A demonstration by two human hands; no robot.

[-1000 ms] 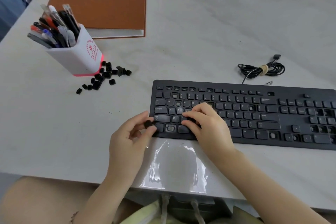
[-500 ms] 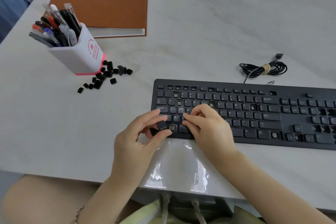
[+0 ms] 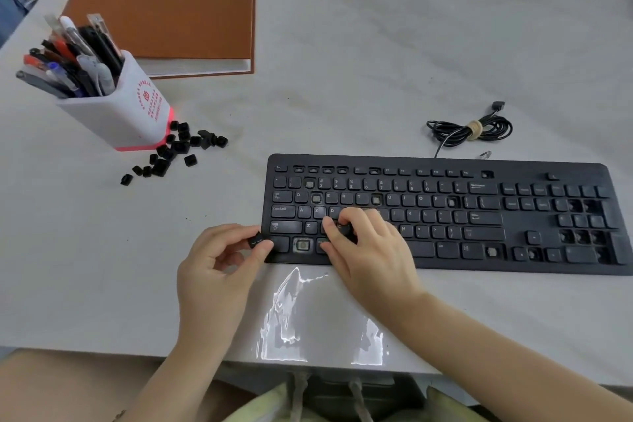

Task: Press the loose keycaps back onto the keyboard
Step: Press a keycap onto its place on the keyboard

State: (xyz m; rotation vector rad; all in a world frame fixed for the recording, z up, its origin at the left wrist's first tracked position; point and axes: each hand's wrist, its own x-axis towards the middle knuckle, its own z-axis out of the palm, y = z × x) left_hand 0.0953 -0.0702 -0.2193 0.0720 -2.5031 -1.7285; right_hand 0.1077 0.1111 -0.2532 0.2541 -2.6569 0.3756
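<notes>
1 keyboard [image 3: 445, 216] is lying on the desk [image 3: 376, 79], front right; left hand [image 3: 217, 269] is hovering at its front-left corner, grip narrow, thumb and forefinger pinching 1 keycap [image 3: 259, 240] right at the keyboard edge; right hand [image 3: 366, 250] is pressing curled fingertips on the bottom letter row near C, can't tell if that grip is holding anything; 6 bare sockets are showing in the main block, more on the numpad, too dark to count; loose keycaps [image 3: 178, 147], roughly 15, are sitting against 1 pen holder [image 3: 123, 113] far left; 1 brown book [image 3: 164, 3] behind it; 1 coiled cable [image 3: 469, 130] behind the keyboard
</notes>
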